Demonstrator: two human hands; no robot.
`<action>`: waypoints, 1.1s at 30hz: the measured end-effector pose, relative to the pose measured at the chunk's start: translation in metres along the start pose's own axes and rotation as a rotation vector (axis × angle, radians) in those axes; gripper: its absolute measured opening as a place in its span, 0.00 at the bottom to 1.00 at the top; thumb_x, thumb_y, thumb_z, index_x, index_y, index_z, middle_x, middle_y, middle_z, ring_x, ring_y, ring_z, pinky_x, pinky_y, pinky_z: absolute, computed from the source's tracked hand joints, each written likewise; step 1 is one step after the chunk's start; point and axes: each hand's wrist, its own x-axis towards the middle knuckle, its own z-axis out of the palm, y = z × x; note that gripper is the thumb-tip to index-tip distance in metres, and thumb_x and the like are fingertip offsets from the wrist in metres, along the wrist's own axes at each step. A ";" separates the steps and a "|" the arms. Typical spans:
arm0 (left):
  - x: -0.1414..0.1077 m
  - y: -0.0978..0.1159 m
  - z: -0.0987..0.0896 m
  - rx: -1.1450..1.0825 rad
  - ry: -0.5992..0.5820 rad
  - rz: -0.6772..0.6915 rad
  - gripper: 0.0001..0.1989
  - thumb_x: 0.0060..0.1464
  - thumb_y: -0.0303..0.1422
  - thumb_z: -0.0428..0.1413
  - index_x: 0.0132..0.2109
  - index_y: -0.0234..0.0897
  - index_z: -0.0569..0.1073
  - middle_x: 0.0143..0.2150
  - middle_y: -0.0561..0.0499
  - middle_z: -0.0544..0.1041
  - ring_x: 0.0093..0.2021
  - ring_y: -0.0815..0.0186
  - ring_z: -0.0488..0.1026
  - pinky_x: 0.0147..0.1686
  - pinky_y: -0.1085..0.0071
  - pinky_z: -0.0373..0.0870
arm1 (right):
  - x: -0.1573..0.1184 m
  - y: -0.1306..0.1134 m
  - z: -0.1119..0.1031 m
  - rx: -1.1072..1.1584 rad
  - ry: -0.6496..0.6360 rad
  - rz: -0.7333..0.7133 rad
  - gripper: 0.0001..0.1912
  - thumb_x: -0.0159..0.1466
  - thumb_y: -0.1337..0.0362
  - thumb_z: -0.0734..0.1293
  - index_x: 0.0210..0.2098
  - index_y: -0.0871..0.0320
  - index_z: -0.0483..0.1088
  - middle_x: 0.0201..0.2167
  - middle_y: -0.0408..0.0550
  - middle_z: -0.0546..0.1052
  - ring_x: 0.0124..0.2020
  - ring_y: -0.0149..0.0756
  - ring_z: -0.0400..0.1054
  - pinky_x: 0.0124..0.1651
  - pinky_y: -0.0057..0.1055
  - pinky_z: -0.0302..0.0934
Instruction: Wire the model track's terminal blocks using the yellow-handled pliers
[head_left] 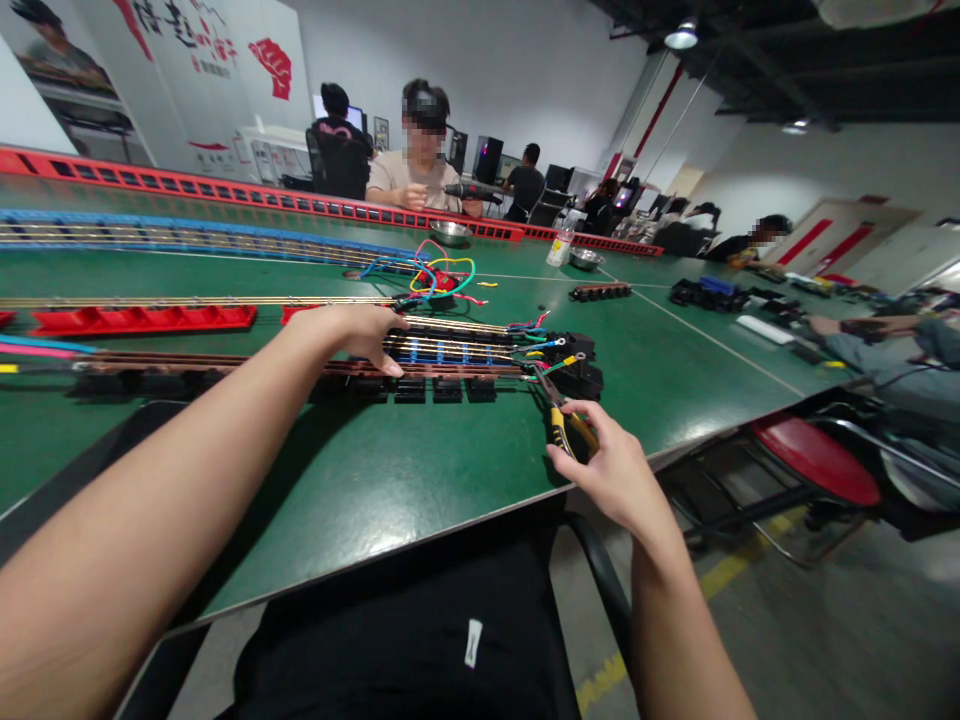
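My left hand (352, 332) is laid over a long strip of copper-coloured bars (480, 368), thumb on the near side and fingers across the top. Black and blue plastic holders carry the bars. In my right hand (611, 465) is a pair of pliers (557, 425) with yellow-and-black handles. The pliers' jaws are at the strip's right end, touching or very near the wire ends there; which one is too small to tell. A green-yellow wire (562, 364) and a blue wire (544, 346) with ring terminals stick out at that end.
Behind lie a blue-framed strip (225, 235), looped coloured wires (450, 275) and a red tray piece (146, 319). Metal bowls (450, 232), a bottle (561, 240) and a black part (600, 291) stand farther off. Across the table, a person (394, 175) holds a power screwdriver.
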 end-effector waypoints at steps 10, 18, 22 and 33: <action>0.002 -0.001 0.002 -0.007 -0.003 -0.013 0.51 0.41 0.52 0.65 0.70 0.50 0.53 0.68 0.44 0.61 0.65 0.47 0.61 0.60 0.57 0.61 | -0.002 0.008 -0.002 -0.059 0.017 -0.191 0.16 0.58 0.64 0.67 0.46 0.53 0.71 0.61 0.53 0.70 0.57 0.47 0.67 0.58 0.48 0.61; 0.002 0.000 0.000 -0.008 0.002 0.016 0.51 0.41 0.50 0.65 0.70 0.49 0.54 0.67 0.44 0.62 0.64 0.46 0.62 0.60 0.58 0.62 | -0.002 0.010 -0.016 -0.007 -0.137 -0.251 0.19 0.57 0.67 0.68 0.48 0.51 0.74 0.63 0.52 0.67 0.62 0.48 0.63 0.62 0.50 0.57; 0.001 0.002 -0.001 0.006 -0.001 0.003 0.51 0.41 0.50 0.65 0.70 0.50 0.54 0.67 0.44 0.62 0.64 0.45 0.62 0.59 0.56 0.62 | -0.001 0.008 -0.019 0.065 -0.148 -0.237 0.18 0.58 0.65 0.68 0.49 0.51 0.74 0.61 0.53 0.68 0.61 0.49 0.64 0.61 0.48 0.58; -0.003 0.005 -0.002 0.011 -0.021 -0.021 0.50 0.43 0.50 0.64 0.70 0.48 0.54 0.68 0.43 0.60 0.65 0.46 0.61 0.60 0.58 0.61 | 0.001 0.007 -0.015 0.547 -0.139 0.106 0.19 0.66 0.50 0.62 0.49 0.52 0.73 0.59 0.54 0.67 0.52 0.46 0.69 0.35 0.36 0.74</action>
